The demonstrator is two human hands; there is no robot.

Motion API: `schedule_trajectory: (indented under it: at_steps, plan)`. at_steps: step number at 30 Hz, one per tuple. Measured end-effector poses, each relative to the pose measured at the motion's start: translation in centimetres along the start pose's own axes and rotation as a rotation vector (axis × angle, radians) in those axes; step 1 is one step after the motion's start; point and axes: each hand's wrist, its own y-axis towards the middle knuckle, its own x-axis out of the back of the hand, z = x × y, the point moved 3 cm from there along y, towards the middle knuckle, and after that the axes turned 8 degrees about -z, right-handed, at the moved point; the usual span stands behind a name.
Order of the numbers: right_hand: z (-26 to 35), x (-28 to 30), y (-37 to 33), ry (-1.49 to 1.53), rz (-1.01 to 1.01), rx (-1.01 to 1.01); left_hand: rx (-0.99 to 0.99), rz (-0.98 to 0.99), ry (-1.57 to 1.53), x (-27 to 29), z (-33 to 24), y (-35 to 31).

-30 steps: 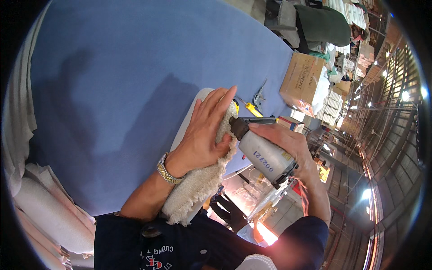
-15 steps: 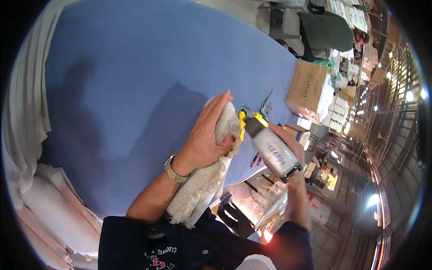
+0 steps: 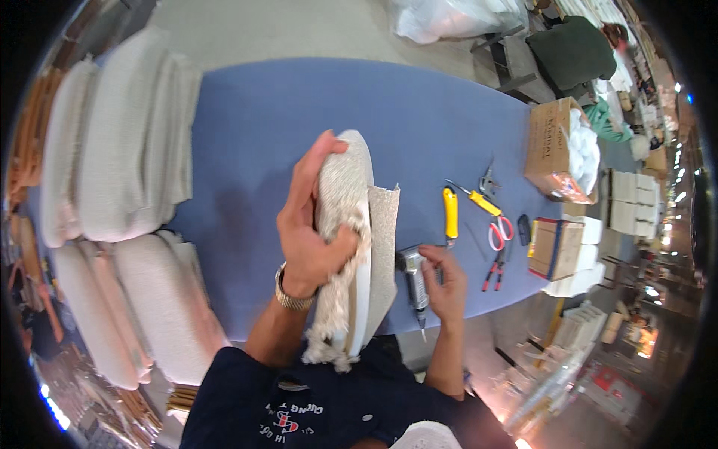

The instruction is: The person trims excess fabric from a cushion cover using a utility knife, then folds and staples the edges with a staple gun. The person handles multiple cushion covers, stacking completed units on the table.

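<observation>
My left hand [image 3: 310,236] is closed round an upholstered panel [image 3: 351,176], stood on edge, with beige woven fabric over its face. My thumb presses on the fabric's frayed edge [image 3: 336,314]. A loose fabric flap [image 3: 384,247] sticks out on the panel's right side, beyond its white edge. The grey staple gun [image 3: 413,278] lies by the near edge of the blue table, a thin fitting at its lower end. Beside it, my right hand [image 3: 446,288] has thumb and fingers apart, the fingertips close against the tool's upper end; contact is hard to tell.
Right of the staple gun lie a yellow-handled cutter [image 3: 450,213], a yellow screwdriver [image 3: 485,203] and red-handled pliers [image 3: 499,232]. A cardboard box [image 3: 548,146] stands at the far right. Beige padded panels [image 3: 123,142] are stacked on the left. A person in dark green [image 3: 572,52] sits beyond.
The staple gun has come down from mid-air onto the table, and my right hand has loosened around it. The panel now stands more upright. My view has shifted, bringing more of the table into sight.
</observation>
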Motion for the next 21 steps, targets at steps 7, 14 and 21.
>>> schedule_trajectory:
  at_steps: [7, 14, 21]
  plan:
    - [19.0, 1.8, 0.0, 0.552, 0.122, 0.535, -0.456, -0.01, 0.355, -0.7, -11.6, -8.7]
    - [18.3, 7.4, -8.2, 0.377, -0.059, 0.575, -0.526, 0.187, 0.228, -3.2, -14.2, -15.7]
    - [17.5, 5.5, -16.1, 0.528, 0.05, 0.861, 0.28, 0.448, 0.188, -1.7, -20.8, -14.2]
